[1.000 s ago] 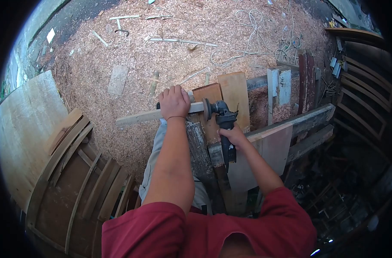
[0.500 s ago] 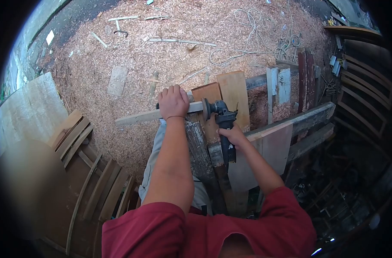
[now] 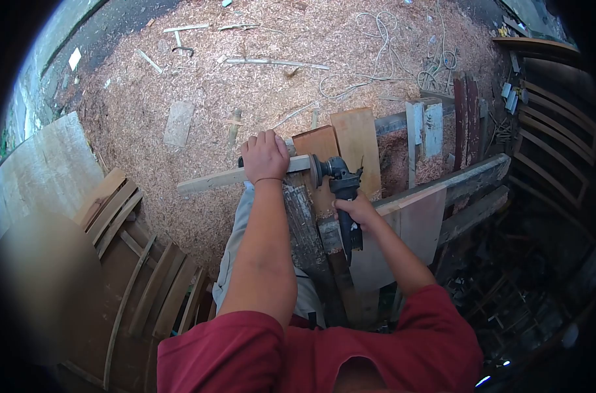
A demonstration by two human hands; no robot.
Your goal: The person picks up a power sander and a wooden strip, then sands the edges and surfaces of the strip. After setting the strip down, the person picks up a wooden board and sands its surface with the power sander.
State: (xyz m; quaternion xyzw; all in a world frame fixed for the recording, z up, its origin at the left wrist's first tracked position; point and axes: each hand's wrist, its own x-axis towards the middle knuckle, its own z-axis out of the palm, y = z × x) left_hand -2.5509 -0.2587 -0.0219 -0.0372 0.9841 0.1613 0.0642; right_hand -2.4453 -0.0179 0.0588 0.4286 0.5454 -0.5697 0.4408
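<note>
My left hand (image 3: pixel 266 157) is wrapped over a pale wooden bar (image 3: pixel 213 181), whose tapered end points left over the shavings. In my right hand (image 3: pixel 360 211) is a black angle grinder (image 3: pixel 345 188), gripped by its body. The grinder's round disc (image 3: pixel 317 170) stands against or very close to the bar's right end; contact cannot be made out exactly. Beneath them lie a brown wood block (image 3: pixel 316 141) and a wider light board (image 3: pixel 355 134). A small dark piece beside my left hand is mostly hidden.
Wood shavings (image 3: pixel 213 85) cover the ground, with loose sticks and a tangled cord (image 3: pixel 383 39). A weathered beam (image 3: pixel 468 175) runs to the right. Curved slats (image 3: pixel 150 288) stand at lower left, and slatted wooden frames (image 3: pixel 553 137) at far right.
The grinder has shifted slightly down and to the right, along with my right hand. My left hand and the wooden bar stay nearly in place.
</note>
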